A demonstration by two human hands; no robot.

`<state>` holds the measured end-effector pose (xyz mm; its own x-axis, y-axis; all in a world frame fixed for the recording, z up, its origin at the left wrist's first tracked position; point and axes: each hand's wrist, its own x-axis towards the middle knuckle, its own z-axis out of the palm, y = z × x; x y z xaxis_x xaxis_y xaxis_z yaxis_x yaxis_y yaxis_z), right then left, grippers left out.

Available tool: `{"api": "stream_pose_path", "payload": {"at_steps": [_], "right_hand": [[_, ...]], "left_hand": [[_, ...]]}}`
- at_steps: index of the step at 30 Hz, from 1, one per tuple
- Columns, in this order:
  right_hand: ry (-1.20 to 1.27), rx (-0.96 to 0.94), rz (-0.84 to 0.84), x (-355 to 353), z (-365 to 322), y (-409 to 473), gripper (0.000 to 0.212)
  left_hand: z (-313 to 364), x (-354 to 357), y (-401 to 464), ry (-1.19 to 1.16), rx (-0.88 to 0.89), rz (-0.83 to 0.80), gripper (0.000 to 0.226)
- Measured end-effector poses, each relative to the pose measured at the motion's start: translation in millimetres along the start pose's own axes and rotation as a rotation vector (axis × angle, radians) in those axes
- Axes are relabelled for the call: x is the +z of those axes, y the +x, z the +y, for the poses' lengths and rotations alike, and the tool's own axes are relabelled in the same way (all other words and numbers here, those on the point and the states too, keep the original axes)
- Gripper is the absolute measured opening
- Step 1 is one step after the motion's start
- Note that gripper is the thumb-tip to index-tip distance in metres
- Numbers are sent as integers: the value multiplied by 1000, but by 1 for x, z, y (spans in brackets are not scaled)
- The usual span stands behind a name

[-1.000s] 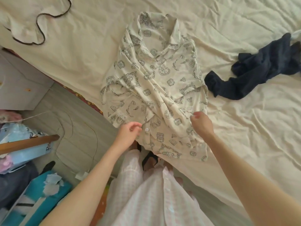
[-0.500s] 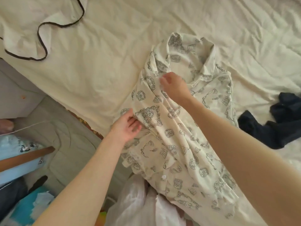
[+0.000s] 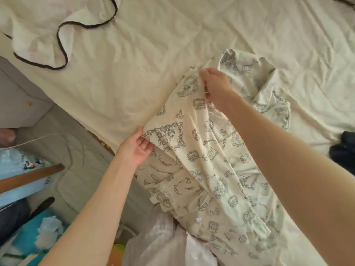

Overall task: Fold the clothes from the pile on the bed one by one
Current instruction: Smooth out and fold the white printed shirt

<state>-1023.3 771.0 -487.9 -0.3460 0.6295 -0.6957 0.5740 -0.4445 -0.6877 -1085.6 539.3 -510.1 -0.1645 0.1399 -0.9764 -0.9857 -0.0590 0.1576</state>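
While our right hand (image 3: 216, 87) pinches the printed shirt (image 3: 201, 150) on the bed (image 3: 134, 73), our left hand (image 3: 137, 148) grips its nine-o'clock edge, fingertips seemingly tucked underneath; dark clothes (image 3: 343, 148) at three o'clock are cut off.

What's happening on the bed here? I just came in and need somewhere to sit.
A person is folding a cream patterned button-up shirt on the bed. The right hand pinches an edge of the fabric up near the collar, and the left hand holds the shirt's side edge. The shirt is rumpled, not yet folded. A white, dark-trimmed garment and a navy garment lie apart on the sheet.
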Motion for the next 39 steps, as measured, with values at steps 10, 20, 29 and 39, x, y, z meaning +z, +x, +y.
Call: {"api": "stream_pose_path", "payload": {"at_steps": [10, 20, 29, 39], "right_hand": [[-533, -120, -125, -21, 82, -39, 13], [-688, -122, 73, -66, 115, -63, 19], [-469, -62, 35, -112, 151, -139, 29], [-760, -96, 172, -155, 295, -216, 42]], "left_hand": [[-44, -18, -10, 468, 36, -66, 20], [-57, -14, -16, 662, 196, 50, 8], [-124, -21, -45, 669, 323, 22, 10], [-261, -55, -56, 849, 211, -170, 30]]}}
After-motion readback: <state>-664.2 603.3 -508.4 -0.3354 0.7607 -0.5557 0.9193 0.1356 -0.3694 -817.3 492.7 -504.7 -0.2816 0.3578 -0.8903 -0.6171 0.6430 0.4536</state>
